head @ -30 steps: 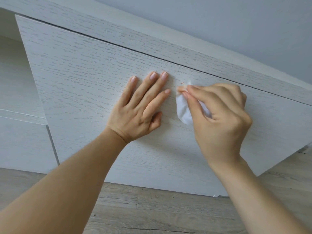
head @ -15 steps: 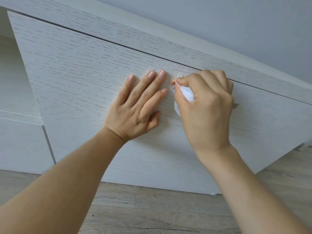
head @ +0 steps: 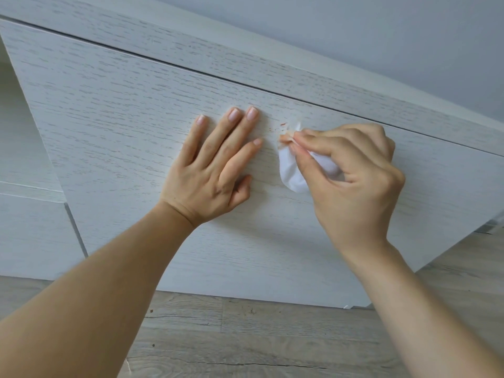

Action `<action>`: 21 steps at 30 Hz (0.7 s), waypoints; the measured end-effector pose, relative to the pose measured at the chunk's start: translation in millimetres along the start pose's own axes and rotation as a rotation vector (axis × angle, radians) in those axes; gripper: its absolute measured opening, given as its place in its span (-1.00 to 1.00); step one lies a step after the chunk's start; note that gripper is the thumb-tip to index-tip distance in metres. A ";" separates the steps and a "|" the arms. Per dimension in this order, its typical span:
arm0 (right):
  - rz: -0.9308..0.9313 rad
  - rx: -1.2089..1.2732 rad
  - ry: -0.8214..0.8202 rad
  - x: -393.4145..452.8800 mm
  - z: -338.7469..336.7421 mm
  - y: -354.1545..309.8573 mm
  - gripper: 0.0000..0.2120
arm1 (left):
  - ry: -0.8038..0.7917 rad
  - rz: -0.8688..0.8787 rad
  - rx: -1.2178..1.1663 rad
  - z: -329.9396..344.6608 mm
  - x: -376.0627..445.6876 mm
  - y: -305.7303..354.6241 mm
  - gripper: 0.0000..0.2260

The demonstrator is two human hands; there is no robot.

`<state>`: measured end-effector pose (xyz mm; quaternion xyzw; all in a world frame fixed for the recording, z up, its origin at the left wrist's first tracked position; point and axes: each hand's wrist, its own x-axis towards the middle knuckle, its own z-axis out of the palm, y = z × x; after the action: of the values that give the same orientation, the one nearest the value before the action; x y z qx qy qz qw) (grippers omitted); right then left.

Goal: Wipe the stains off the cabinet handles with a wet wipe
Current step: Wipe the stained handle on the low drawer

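A whitewashed wood-grain cabinet door (head: 122,126) fills the view. My left hand (head: 215,170) lies flat on it with straight, spread fingers. Just to its right, my right hand (head: 351,181) grips a bunched white wet wipe (head: 290,170) and presses its orange-tinged tip against the door. Small reddish stain specks (head: 282,125) show on the door just above the wipe's tip. No separate handle is visible.
The cabinet's top panel (head: 245,58) runs along above the door, with a grey wall (head: 381,36) behind it. Another cabinet front (head: 30,230) sits at the left. Grey wood-look floor (head: 245,336) lies below the door.
My right hand has swung back to the right and down with the wipe, uncovering reddish specks on the door. The left hand has stayed flat in the same spot.
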<state>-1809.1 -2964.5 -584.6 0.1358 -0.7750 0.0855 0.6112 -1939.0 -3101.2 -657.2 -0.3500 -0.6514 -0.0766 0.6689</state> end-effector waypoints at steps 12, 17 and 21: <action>0.038 -0.108 0.015 -14.0 -27.2 32.5 -0.92 | -0.027 0.021 -0.002 -2.4 -0.1 -0.3 -0.48; 0.067 -0.067 0.033 -22.2 -39.4 47.0 -0.88 | -0.036 0.025 0.007 -2.0 -1.3 -1.3 -0.50; 0.102 -0.065 0.039 -24.8 -45.6 51.2 -0.88 | -0.052 0.019 0.010 -0.6 -2.6 0.1 -0.49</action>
<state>-1777.7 -2899.7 -596.1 0.0746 -0.7711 0.0940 0.6253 -1938.8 -3102.4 -659.7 -0.3549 -0.6654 -0.0578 0.6542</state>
